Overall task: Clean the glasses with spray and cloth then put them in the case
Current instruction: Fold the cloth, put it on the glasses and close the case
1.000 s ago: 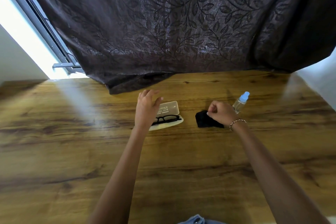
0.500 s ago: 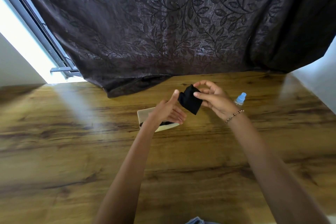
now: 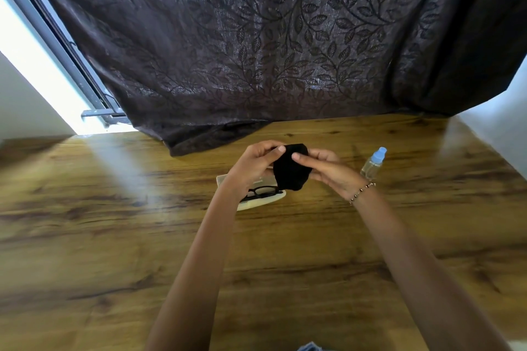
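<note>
Fingers [image 3: 275, 151]: thumbs and fingertips of both hands clamped on the black cloth [image 3: 291, 174], one hand at each side.
Left hand [image 3: 252, 167]: pinches the cloth's left edge, above the case.
Right hand [image 3: 332, 174]: pinches the right edge; beaded bracelet [image 3: 362, 193] on the wrist.
Cloth: bunched, held clear of the surface [image 3: 114, 222].
Glasses [image 3: 263, 192]: black frame, lying in the open cream case [image 3: 265, 202], partly hidden by the left wrist.
Spray bottle [image 3: 373, 164]: blue cap, on the surface, right of the hands.

Wooden table [image 3: 114, 236], dark leaf-patterned curtain [image 3: 256, 37], bright window [image 3: 42, 71]
</note>
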The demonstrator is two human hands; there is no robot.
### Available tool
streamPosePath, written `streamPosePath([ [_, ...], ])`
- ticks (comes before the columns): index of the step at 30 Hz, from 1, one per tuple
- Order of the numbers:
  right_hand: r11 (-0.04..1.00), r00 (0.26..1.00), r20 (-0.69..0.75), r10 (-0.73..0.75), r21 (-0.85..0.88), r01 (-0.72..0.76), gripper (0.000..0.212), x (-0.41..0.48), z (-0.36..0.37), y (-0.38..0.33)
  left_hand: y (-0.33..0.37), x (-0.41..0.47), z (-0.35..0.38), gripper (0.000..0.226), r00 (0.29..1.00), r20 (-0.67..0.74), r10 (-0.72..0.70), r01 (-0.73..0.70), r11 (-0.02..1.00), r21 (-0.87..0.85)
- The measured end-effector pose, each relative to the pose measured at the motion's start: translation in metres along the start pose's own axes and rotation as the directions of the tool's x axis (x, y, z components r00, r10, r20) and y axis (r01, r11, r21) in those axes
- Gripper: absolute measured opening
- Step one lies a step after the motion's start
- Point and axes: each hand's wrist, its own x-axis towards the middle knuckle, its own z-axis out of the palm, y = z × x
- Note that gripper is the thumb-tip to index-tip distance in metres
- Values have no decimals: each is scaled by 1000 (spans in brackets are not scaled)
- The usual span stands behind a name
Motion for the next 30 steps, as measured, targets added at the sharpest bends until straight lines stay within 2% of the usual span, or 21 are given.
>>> streamPosePath([
  [2, 998, 997, -49, -64, 24, 65, 33, 2, 3, -3, 3, 2, -4, 24, 1000, -5, 4, -4, 998, 64],
  [5, 992, 988, -100, -121, 13, 123, 20, 6, 5, -7, 7, 1, -10, 26, 1000, -21, -19, 19, 999, 27],
  [7, 989, 981, -129, -144, -7, 145, 19, 8, 8, -8, 8, -1, -14, 30, 1000, 3, -26, 26, 1000, -13],
  [16, 984, 977, -119, -180, -39, 176, 18, 12, 11, -9, 3, -4, -24, 17, 998, -56, -36, 30, 995, -93],
  [21, 986, 980, -105, -166, 6, 168, 15, 12, 13, -10, 2, -5, -25, 24, 993, -94, -69, 56, 990, -131],
  [23, 981, 976, -107, -191, -14, 191, 18, 13, 13, -8, 4, -6, -24, 22, 992, -116, -49, 36, 993, -111],
  [26, 979, 973, -112, -201, -53, 196, 28, 13, 14, -9, 3, -6, -25, 22, 991, -126, 53, -54, 998, -10],
  [30, 963, 954, -170, -246, -153, 221, 16, 16, 17, -8, 2, -5, -27, 29, 989, -130, 67, -61, 997, 45],
])
